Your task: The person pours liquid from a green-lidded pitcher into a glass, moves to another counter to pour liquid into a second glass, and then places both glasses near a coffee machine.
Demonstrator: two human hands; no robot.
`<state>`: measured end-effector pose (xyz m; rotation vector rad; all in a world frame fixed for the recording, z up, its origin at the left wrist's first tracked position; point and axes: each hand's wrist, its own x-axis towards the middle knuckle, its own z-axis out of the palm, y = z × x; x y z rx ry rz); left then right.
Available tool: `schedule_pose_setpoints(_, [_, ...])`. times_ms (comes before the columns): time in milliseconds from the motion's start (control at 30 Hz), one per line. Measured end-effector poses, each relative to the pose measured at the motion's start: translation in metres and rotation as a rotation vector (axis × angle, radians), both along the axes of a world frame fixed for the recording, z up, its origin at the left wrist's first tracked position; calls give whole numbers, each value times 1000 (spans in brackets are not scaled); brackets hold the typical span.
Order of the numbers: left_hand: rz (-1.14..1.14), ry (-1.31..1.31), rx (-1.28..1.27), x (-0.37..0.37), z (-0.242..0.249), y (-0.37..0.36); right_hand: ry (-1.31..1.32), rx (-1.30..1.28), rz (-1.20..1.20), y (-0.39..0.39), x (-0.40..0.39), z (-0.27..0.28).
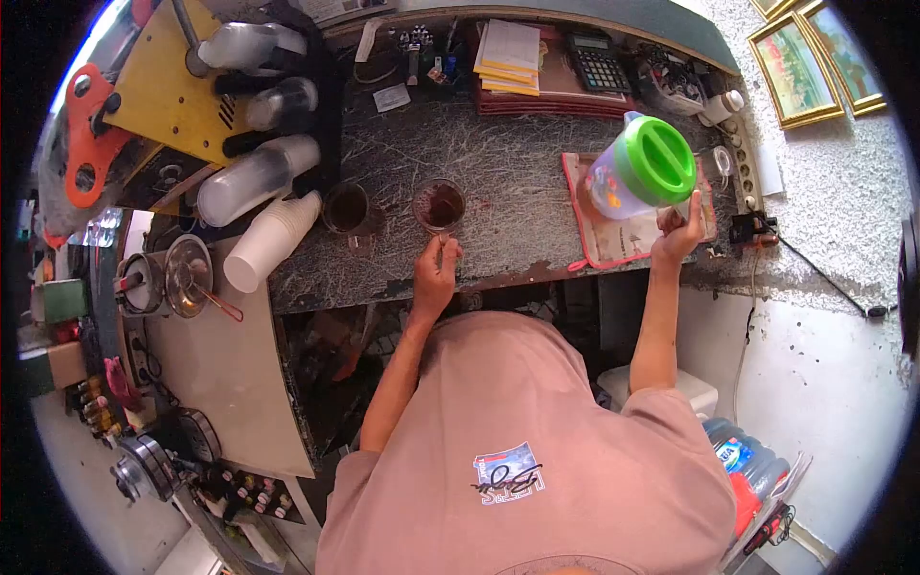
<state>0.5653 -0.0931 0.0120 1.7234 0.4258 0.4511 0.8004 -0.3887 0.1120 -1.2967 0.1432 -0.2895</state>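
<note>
My left hand (436,273) is closed on the handle of a glass mug (440,205) that holds a little dark liquid and stands on the scratched dark table (508,182). A second glass mug (347,208) with dark contents stands to its left. At the right, my right hand (678,233) grips the handle of a clear plastic pitcher (623,177) with a green lid (658,160). The pitcher is over a red-edged mat (599,240) and looks tilted; whether its base touches the mat is unclear.
Stacked paper cups (273,240) and plastic cups (254,182) line the left, beside a yellow machine (182,77) and a metal strainer (189,273). Behind are papers (508,53), a calculator (596,62) and a pen holder (414,53). A power strip (743,172) runs along the right edge.
</note>
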Motion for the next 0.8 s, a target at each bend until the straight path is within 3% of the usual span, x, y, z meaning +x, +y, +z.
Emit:
schedule_pose_setpoints(167, [1, 9, -19, 0, 1, 0, -37, 104, -123, -14, 11, -16])
schedule_pose_setpoints(367, [1, 5, -18, 1, -1, 1, -80, -18, -113, -14, 6, -18])
schedule_pose_setpoints(433, [15, -5, -10, 1, -6, 0, -136, -370, -270, -1, -6, -7])
schedule_pose_setpoints(467, [30, -17, -5, 1, -8, 0, -136, -367, -268, -1, -10, -9])
schedule_pose_setpoints(533, [57, 30, 38, -1, 7, -2, -462, -855, -697, 3, -17, -11])
schedule_pose_setpoints(567, [81, 80, 79, -2, 12, -2, -465, -846, -689, 5, -24, -10])
schedule_pose_setpoints(633, [122, 110, 102, -3, 12, 0, -695, -1014, -538, 14, -42, -3])
schedule_pose_setpoints(667, [149, 141, 119, -4, 11, 0, -809, -904, -407, 29, -43, -3])
schedule_pose_setpoints(800, [266, 155, 172, -1, 22, -1, -656, -910, 369, 109, -59, -14])
